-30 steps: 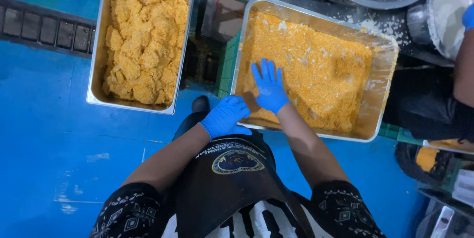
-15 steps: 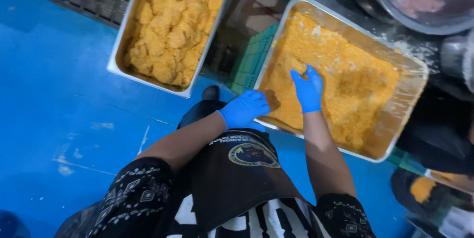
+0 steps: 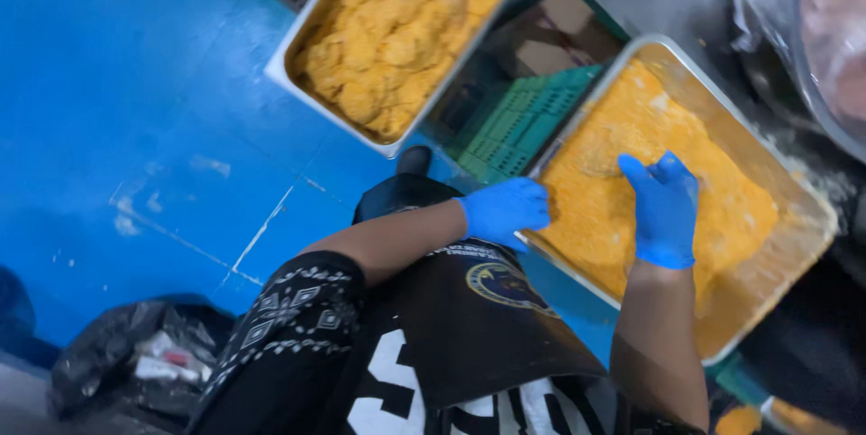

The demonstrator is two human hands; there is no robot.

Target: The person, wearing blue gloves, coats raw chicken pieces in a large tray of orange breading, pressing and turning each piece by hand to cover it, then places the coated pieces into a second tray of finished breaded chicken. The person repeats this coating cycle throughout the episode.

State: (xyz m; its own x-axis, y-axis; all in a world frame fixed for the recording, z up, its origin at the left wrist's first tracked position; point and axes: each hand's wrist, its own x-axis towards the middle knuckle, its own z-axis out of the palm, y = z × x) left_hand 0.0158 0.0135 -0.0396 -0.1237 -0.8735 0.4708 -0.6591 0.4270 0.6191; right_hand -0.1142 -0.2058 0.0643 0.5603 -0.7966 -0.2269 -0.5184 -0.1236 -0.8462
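Observation:
A steel tray (image 3: 816, 227) holds a layer of orange breadcrumbs (image 3: 722, 191). My right hand (image 3: 663, 209), in a blue glove, lies flat on the crumbs with its fingers spread. My left hand (image 3: 505, 211), also gloved in blue, rests at the tray's near left rim; whether it grips the rim I cannot tell. A second steel tray (image 3: 298, 83) to the upper left is piled with breaded pieces (image 3: 397, 29). I wear a black apron (image 3: 478, 327).
Blue floor (image 3: 135, 110) fills the left side. A green plastic crate (image 3: 519, 128) sits between and under the trays. A large bowl covered in plastic wrap (image 3: 812, 38) stands at the upper right. A black rubbish bag (image 3: 135, 363) lies at the lower left.
The view has swung left and tilted, so both trays sit further right and up. My right hand stays on the crumbs. My left hand stays at the tray's rim.

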